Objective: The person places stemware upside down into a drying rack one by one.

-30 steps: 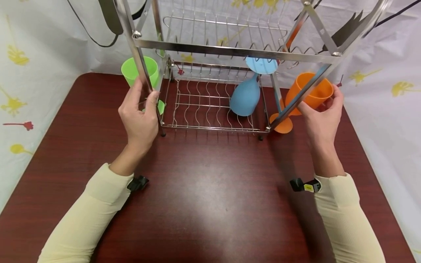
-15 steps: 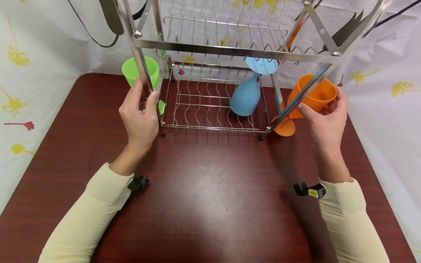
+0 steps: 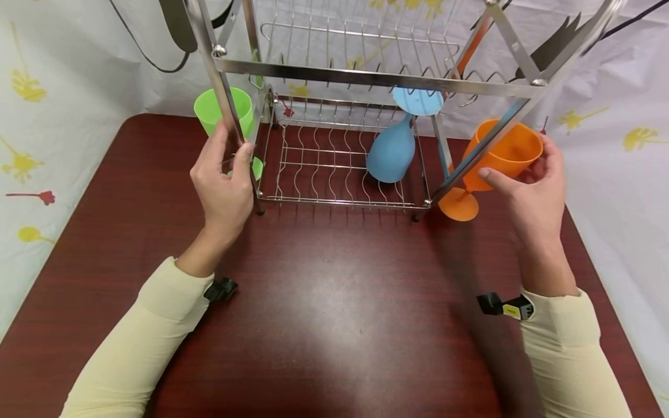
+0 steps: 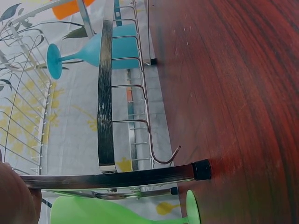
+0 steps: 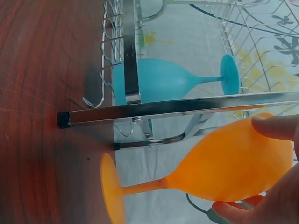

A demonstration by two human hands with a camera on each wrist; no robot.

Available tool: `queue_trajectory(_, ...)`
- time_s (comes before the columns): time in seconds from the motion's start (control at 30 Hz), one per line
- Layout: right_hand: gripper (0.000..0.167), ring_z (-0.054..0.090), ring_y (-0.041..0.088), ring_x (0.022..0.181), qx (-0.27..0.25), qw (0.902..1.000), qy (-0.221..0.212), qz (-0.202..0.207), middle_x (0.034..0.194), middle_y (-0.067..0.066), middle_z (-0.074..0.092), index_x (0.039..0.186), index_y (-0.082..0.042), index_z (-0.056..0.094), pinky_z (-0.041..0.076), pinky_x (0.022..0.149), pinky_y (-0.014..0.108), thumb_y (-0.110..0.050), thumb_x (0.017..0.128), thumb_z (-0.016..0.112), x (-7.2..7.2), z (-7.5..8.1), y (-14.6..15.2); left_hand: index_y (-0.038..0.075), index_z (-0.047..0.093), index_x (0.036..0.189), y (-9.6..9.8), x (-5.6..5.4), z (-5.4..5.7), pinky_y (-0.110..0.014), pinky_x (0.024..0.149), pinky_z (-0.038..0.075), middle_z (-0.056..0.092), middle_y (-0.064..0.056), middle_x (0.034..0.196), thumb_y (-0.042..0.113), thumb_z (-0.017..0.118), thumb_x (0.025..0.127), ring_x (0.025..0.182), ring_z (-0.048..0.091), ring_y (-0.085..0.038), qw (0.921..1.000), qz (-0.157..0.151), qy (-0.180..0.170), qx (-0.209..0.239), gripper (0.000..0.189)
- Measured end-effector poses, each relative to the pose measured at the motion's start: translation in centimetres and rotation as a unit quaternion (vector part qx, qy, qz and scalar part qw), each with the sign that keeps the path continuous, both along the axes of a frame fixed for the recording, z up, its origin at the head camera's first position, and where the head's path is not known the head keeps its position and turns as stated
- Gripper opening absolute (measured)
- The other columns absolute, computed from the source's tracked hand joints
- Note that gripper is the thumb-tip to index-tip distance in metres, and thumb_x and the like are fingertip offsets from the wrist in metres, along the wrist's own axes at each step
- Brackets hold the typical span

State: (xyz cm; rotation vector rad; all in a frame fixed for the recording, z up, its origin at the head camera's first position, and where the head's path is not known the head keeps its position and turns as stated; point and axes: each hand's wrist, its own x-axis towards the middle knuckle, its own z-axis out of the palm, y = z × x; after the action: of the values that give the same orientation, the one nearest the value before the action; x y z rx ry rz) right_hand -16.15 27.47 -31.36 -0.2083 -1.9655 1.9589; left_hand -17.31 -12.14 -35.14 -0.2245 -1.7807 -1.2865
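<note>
My left hand [image 3: 222, 180] grips the left front upright of the metal dish rack [image 3: 340, 203]. Just behind it, left of the rack, stands a green goblet [image 3: 209, 110]. My right hand [image 3: 538, 191] holds an orange goblet [image 3: 502, 154] by its bowl, thumb in front and fingers round the far side. This goblet is right of the rack's right upright, base [image 5: 112, 186] down and slightly tilted; I cannot tell whether the base touches the table. Upside down on the lower tier rests a blue goblet [image 3: 392, 152], its foot upward.
The rack's upper tier [image 3: 355, 38] hangs over the lower one. Dark utensil-like shapes [image 3: 554, 46] show at the rack's upper right, and a dark object [image 3: 177, 26] at upper left. Patterned white sheeting [image 3: 617, 174] borders the reddish-brown table [image 3: 334, 325].
My right hand has moved the orange goblet to the right and slightly toward me, away from the rack's upright. The left hand has stayed on the left upright.
</note>
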Motion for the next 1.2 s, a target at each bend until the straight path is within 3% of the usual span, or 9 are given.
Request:
queue_trajectory(0.37,0.081,0.053,0.021,0.115,-0.036,0.9984,0.006,0.042,0.131,0.009,0.054,0.141,-0.013,0.043,0.052,0.082,0.014,0.015,0.072,0.075,0.6,0.6,0.9,-0.006,0.065,0.116,0.0,0.1,0.0,-0.020,0.071,0.051,0.066,-0.017,0.092,0.000,0.066,0.089,0.082,0.061,-0.011,1.0000,0.003,-0.002,-0.003,0.028)
queue_trajectory(0.77,0.070,0.062,0.026,0.100,-0.127,0.9820,0.047,0.132,0.123,0.016,0.059,0.135,0.000,0.050,0.057,0.077,0.025,0.029,0.072,0.062,0.5,1.2,2.2,-0.005,0.065,0.118,0.0,0.1,0.0,-0.019,0.073,0.052,0.067,-0.021,0.097,0.000,0.066,0.089,0.083,0.061,-0.011,1.0000,-0.001,-0.003,-0.001,0.030)
queue_trajectory(1.2,0.070,0.060,0.029,0.101,-0.143,0.9677,0.078,0.192,0.124,0.020,0.056,0.137,0.006,0.046,0.057,0.080,0.028,0.033,0.073,0.053,0.6,1.0,3.2,-0.006,0.065,0.117,0.0,0.1,0.0,-0.020,0.073,0.053,0.067,-0.022,0.096,-0.001,0.066,0.089,0.083,0.062,-0.011,1.0000,-0.006,-0.001,0.002,0.029)
